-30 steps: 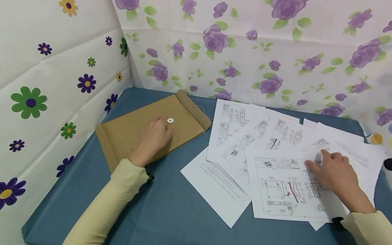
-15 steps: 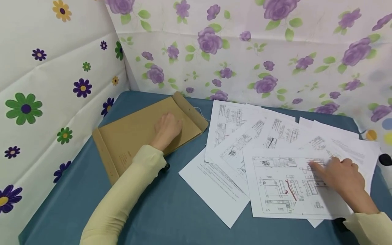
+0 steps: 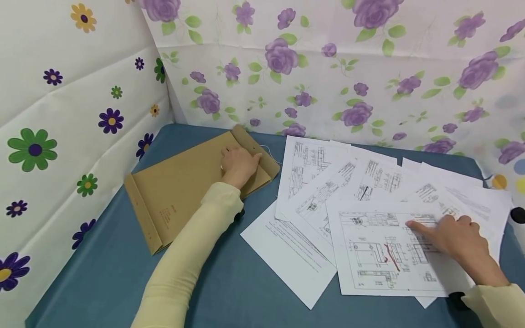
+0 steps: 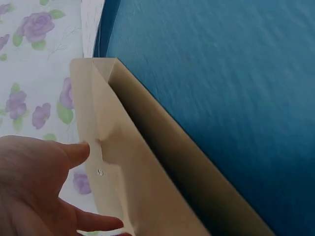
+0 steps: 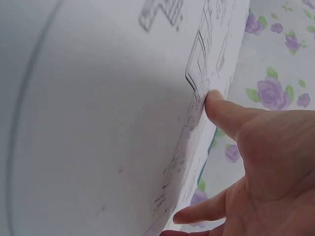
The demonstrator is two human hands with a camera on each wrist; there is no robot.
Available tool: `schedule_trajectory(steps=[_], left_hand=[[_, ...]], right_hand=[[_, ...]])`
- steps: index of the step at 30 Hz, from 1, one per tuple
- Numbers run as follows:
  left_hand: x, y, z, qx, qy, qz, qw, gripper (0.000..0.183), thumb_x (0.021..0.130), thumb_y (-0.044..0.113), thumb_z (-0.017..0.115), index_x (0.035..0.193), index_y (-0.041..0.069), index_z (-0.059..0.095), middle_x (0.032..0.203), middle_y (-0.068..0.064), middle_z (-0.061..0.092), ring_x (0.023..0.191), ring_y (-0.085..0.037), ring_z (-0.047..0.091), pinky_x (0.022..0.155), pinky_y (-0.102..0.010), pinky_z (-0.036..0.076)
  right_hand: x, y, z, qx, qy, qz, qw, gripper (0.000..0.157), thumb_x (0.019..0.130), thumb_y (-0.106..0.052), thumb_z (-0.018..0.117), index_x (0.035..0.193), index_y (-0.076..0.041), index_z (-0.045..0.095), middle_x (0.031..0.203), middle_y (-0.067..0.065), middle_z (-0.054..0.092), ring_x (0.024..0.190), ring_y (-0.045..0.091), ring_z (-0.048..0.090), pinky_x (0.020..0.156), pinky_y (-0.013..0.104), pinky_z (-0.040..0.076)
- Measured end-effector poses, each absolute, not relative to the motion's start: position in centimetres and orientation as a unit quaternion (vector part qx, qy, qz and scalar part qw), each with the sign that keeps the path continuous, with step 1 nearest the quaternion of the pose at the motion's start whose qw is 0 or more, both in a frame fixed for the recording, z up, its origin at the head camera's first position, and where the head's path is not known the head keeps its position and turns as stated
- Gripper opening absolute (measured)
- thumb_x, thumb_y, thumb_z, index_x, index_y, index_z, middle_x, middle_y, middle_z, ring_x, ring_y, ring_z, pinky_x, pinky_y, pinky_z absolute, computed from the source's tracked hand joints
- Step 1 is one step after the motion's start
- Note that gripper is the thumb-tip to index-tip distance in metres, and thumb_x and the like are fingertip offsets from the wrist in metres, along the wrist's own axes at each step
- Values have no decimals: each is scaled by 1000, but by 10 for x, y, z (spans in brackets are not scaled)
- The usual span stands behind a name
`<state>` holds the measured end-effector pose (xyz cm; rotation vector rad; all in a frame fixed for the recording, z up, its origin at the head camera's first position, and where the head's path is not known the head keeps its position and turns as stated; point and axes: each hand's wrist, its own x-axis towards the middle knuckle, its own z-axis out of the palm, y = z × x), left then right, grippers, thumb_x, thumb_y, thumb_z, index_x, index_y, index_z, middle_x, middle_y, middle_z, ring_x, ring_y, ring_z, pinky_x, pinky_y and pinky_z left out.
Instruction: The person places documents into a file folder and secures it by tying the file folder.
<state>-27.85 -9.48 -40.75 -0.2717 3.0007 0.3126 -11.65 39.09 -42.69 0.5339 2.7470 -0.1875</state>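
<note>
A brown paper document envelope (image 3: 172, 182) lies at the left with its flap folded out at the right end. My left hand (image 3: 239, 164) rests on it near that flap, thumb and fingers spread. In the left wrist view, the envelope's side (image 4: 147, 162) gapes in a fold along its edge. The hand (image 4: 37, 187) partly covers the white button on the envelope. My right hand (image 3: 459, 239) lies on the top printed drawing (image 3: 369, 278), its thumb stretched over the lines; the right wrist view shows the thumb touching the drawing (image 5: 123, 123).
More printed sheets (image 3: 316, 177) spread in an overlapping fan across the right of the blue table (image 3: 229, 282). One text sheet (image 3: 287, 255) juts toward the front. A thin white string (image 3: 268, 149) trails from the flap. Flowered sheeting (image 3: 246, 50) stands behind the table.
My left hand has slid right along the envelope, toward its flap, its fingers going from curled to spread. The right hand has shifted only slightly on the drawing.
</note>
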Motion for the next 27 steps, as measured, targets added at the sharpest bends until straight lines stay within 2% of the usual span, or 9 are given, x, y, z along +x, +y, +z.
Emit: schedule_trajectory(steps=[4,7,12,16,19,21,24,27], left_hand=[[-281,-84,-408,-100,989,67,82,86,101,68,41,135,-9,61,145,-39,44,134,-54,40,109,-58,34],[-284,-79,-410,-130,983,88,98,91,99,69,45,147,-8,49,154,-44,28,143,-61,26,115,-63,26],[-289,-76,-412,-157,973,112,128,91,102,62,44,155,-10,31,159,-43,14,146,-63,14,112,-65,29],[-291,-76,-412,-150,973,101,146,80,104,49,39,156,-11,28,160,-42,13,148,-61,13,112,-66,27],[-289,-78,-410,-134,977,80,144,72,102,44,41,153,-7,40,159,-39,22,149,-56,18,114,-65,22],[-288,-79,-409,-122,980,70,138,65,101,43,45,144,-4,54,155,-35,35,147,-53,26,114,-64,21],[-285,-80,-404,-113,984,59,126,48,99,42,50,119,4,72,135,-26,58,134,-49,41,106,-61,28],[-283,-78,-402,-109,984,43,133,42,98,44,51,99,8,72,109,-19,63,113,-43,50,96,-56,35]], right_hand=[[-116,392,-425,188,965,-67,169,126,83,-88,49,120,33,40,101,47,35,98,61,41,70,66,43],[-118,391,-425,188,964,-65,174,128,82,-89,49,120,32,41,99,45,36,94,59,44,68,63,44],[-119,393,-425,191,963,-67,176,130,80,-90,52,123,32,40,100,47,38,84,54,51,63,59,47],[-118,395,-425,190,965,-72,166,130,80,-88,55,126,33,36,103,49,38,82,54,54,61,58,48],[-118,396,-426,192,965,-80,159,130,79,-87,56,126,32,35,102,49,40,82,54,54,61,58,48],[-118,397,-428,198,963,-86,159,131,78,-88,57,125,32,34,100,48,41,82,53,54,61,58,48],[-120,398,-429,206,962,-96,153,131,76,-89,59,123,31,34,98,46,43,80,51,55,60,57,47],[-120,402,-432,212,960,-104,153,133,74,-90,60,123,31,33,97,45,43,80,50,55,60,56,47]])
